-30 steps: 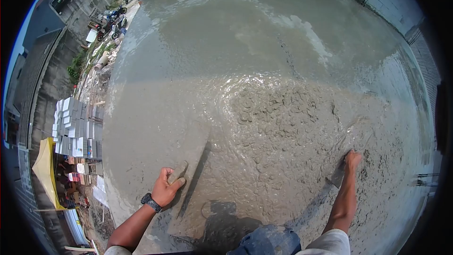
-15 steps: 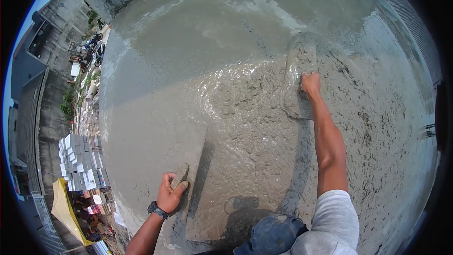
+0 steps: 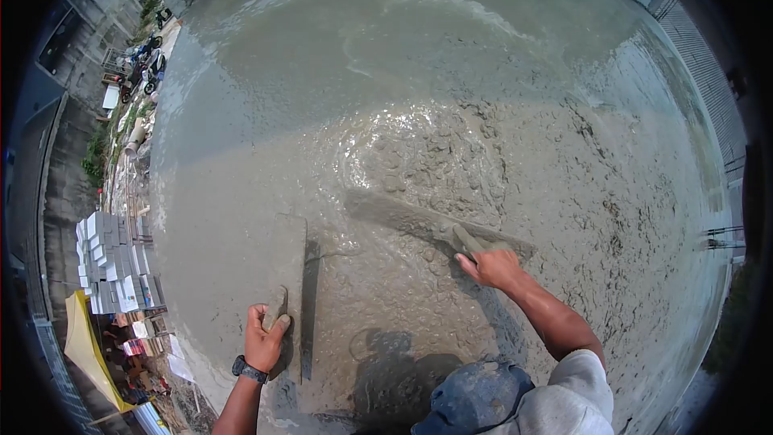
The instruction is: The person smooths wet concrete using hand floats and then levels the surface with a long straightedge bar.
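Grey wet cement [image 3: 580, 217], left hand [image 3: 266, 340] gripping 1 plastering float [image 3: 292, 254], right hand [image 3: 491, 264] gripping a 2nd float [image 3: 390, 213] underneath, blue cap [image 3: 475, 396] below right hand hiding some cement, pale blocks [image 3: 109, 262] and yellow canopy [image 3: 87, 346] left of left hand.

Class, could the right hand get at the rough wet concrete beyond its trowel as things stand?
Probably yes: the right hand grips a trowel beside the rough wet concrete, and no obstacle shows between the two.
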`<state>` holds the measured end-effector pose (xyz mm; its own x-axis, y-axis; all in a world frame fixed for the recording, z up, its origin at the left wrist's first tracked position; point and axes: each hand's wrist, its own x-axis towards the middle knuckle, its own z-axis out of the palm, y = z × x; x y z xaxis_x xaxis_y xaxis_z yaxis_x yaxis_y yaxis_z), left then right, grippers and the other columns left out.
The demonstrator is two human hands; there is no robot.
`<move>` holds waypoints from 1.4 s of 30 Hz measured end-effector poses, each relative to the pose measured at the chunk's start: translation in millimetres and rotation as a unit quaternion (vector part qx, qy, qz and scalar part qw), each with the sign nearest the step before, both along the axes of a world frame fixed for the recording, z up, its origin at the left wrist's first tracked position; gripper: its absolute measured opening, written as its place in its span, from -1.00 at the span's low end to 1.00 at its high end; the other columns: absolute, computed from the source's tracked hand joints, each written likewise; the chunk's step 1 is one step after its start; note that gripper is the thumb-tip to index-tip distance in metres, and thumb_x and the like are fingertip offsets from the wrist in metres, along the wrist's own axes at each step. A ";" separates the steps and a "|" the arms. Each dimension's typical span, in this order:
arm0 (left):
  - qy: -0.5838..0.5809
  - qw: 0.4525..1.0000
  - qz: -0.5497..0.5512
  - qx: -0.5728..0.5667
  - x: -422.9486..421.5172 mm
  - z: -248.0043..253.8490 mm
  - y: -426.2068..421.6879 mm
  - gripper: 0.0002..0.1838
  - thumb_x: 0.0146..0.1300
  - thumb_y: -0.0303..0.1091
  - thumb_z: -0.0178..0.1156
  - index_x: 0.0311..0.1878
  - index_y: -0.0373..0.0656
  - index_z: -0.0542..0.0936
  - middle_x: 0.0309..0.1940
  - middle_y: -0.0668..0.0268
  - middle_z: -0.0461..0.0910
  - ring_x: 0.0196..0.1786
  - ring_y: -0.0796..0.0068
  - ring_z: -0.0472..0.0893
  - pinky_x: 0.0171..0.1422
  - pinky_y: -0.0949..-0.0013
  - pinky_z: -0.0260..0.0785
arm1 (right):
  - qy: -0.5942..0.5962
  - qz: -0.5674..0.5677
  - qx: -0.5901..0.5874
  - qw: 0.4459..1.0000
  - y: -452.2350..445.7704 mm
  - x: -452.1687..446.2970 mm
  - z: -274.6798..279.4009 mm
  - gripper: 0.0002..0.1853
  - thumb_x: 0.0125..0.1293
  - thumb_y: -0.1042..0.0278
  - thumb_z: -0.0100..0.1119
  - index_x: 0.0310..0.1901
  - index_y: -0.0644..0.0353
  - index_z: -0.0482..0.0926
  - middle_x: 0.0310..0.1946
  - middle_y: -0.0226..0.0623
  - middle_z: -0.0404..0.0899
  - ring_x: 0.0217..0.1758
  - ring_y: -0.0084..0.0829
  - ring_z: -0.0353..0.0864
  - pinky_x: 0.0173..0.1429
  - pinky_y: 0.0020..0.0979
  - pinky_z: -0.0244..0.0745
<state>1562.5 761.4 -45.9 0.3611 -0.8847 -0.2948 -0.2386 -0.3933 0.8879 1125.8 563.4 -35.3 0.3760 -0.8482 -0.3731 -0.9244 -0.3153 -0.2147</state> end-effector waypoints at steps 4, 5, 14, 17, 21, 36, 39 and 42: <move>-0.039 0.999 -0.015 -0.030 10.0 -13.2 -2.3 -0.66 0.27 -0.44 0.35 -0.01 -0.20 0.40 -0.14 0.34 0.48 -0.08 0.53 0.46 0.10 0.41 0.36 | -0.017 0.171 -0.057 0.983 -26.5 -5.3 -20.2 -0.32 0.48 -0.16 -0.02 0.55 -0.24 0.11 0.12 -0.16 0.66 -0.07 0.04 0.72 -0.07 0.04 0.62; -0.037 0.999 -0.015 -0.031 9.3 -8.5 -6.2 -0.66 0.26 -0.44 0.36 -0.01 -0.21 0.40 -0.14 0.33 0.48 -0.08 0.52 0.46 0.10 0.41 0.36 | -0.003 0.129 -0.046 0.991 -44.6 -5.1 -21.7 -0.35 0.49 -0.17 -0.03 0.53 -0.27 0.16 0.08 -0.14 0.67 -0.07 0.05 0.72 -0.05 0.04 0.61; -0.059 0.997 -0.018 -0.041 8.5 19.7 -23.9 -0.65 0.25 -0.43 0.37 -0.03 -0.22 0.40 -0.18 0.30 0.50 -0.10 0.51 0.48 0.07 0.39 0.37 | 0.005 -0.077 -0.190 0.979 -248.3 13.3 20.3 -0.61 0.48 -0.08 -0.01 0.09 -0.09 0.69 -0.14 -0.05 0.73 -0.02 0.06 0.70 0.02 0.07 0.58; -0.067 0.998 0.006 -0.017 -2.0 46.7 -14.0 -0.66 0.26 -0.43 0.36 -0.04 -0.23 0.40 -0.23 0.28 0.55 -0.16 0.51 0.52 0.00 0.35 0.42 | -0.012 -0.103 -0.177 0.979 -240.3 8.6 27.1 -0.57 0.49 -0.07 -0.01 0.27 -0.16 0.56 -0.14 -0.01 0.72 -0.02 0.07 0.70 0.03 0.08 0.57; -0.088 0.994 0.060 0.040 -11.5 103.5 2.8 -0.66 0.26 -0.38 0.37 -0.04 -0.22 0.41 -0.30 0.21 0.63 -0.25 0.43 0.59 -0.08 0.28 0.47 | 0.054 -0.077 0.038 0.995 -117.8 -4.9 105.3 -0.45 0.51 -0.11 -0.07 0.47 -0.21 0.31 -0.11 0.03 0.71 -0.02 0.12 0.69 0.06 0.09 0.56; -0.275 0.921 0.136 0.238 -68.6 301.0 -16.0 -0.52 0.23 -0.20 0.30 0.13 -0.18 0.40 -0.18 -0.17 0.67 -0.08 -0.25 0.66 0.01 -0.08 0.50 | 0.002 -0.332 0.034 0.943 59.5 -326.5 291.6 -0.59 0.24 0.34 0.26 -0.01 0.55 0.54 -0.14 0.35 0.63 0.02 0.26 0.64 0.10 -0.02 0.53; -0.265 0.919 0.164 0.243 -105.6 298.0 -47.1 -0.51 0.28 -0.12 0.29 0.14 -0.19 0.41 -0.18 -0.18 0.67 -0.07 -0.26 0.65 0.02 -0.09 0.49 | -0.042 -0.277 0.039 0.959 4.3 -335.7 307.2 -0.59 0.24 0.33 0.26 -0.04 0.56 0.55 -0.15 0.36 0.62 0.01 0.26 0.65 0.10 -0.03 0.53; -0.248 0.918 0.209 0.229 -146.3 285.1 -75.2 -0.53 0.36 -0.01 0.24 0.11 -0.18 0.45 -0.20 -0.15 0.67 -0.08 -0.28 0.64 0.01 -0.08 0.49 | -0.089 -0.219 0.030 0.971 -86.5 -288.7 335.3 -0.60 0.24 0.29 0.27 -0.08 0.54 0.57 -0.20 0.34 0.63 -0.05 0.26 0.66 0.04 -0.02 0.54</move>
<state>1416.2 686.2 239.2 0.8313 -0.4622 -0.3088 -0.3113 -0.8474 0.4302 837.1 476.9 300.0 0.0473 -0.9199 -0.3894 -0.9137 0.1177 -0.3891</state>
